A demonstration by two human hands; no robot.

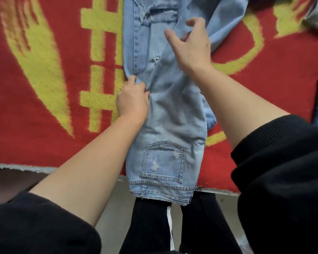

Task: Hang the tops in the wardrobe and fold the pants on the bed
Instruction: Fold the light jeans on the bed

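One pair of pale blue ripped denim jeans (165, 110) lies on the red and yellow fleece blanket (44, 88). Its long axis runs from the waistband behind both wrists to the legs beyond the fingertips. The left hand (132, 99) pinches the seam at its fingertips. The right hand (189, 44), farther along, spreads over a raised fold, and whether it grips cannot be told.

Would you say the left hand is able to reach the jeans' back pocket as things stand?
Probably yes: the pocket lies uncovered, nearer the person than the left hand, with nothing between them, though that hand grips a fold of the jeans and would need to let go.
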